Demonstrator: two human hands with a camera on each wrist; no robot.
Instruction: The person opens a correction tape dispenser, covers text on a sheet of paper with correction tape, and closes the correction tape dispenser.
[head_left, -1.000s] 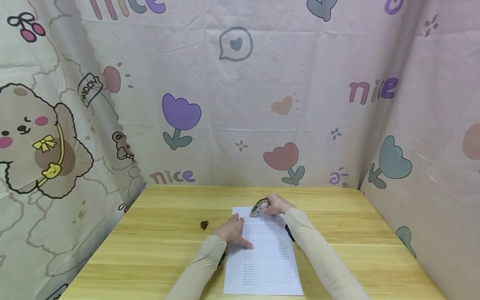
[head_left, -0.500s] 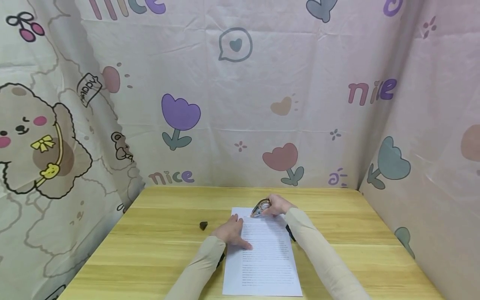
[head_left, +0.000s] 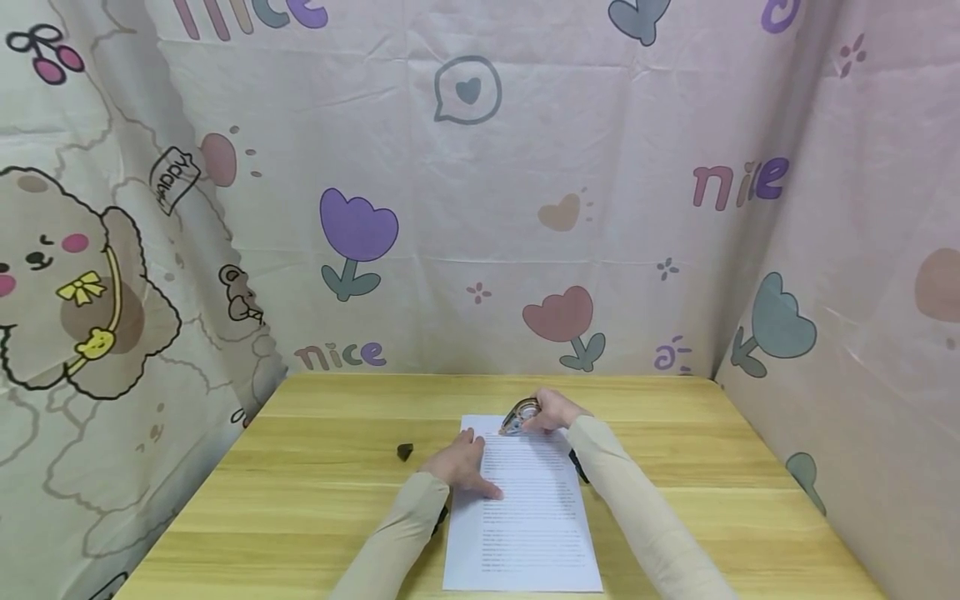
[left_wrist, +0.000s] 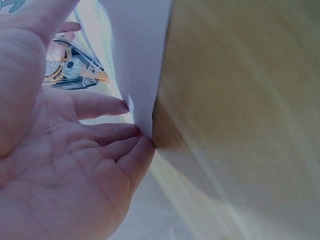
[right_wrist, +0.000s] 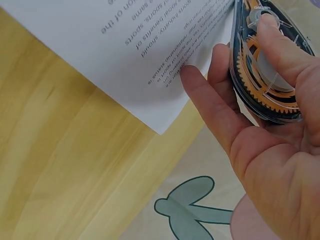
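Observation:
A sheet of white paper [head_left: 536, 533] with printed lines lies lengthwise on the wooden table. My left hand [head_left: 459, 467] rests on its left side, thumb stretched over the text; in the left wrist view the fingertips [left_wrist: 142, 142] touch the table by the sheet's edge. Near the top of the page, my right hand [head_left: 555, 412] holds a clear-shelled correction tape [head_left: 517, 415], its tip down at the first lines. In the right wrist view, orange gears show inside the correction tape [right_wrist: 267, 75], the thumb lies over it, and one finger [right_wrist: 192, 77] reaches onto the print.
A small dark cap-like piece [head_left: 405, 452] lies on the table [head_left: 315, 500] left of the paper. Dark bits show by both wrists, partly hidden by the sleeves. Patterned cloth [head_left: 465, 208] hangs behind the table and along both sides.
The whole view has shifted slightly. Both hands, the paper and the correction tape keep nearly the same places relative to each other.

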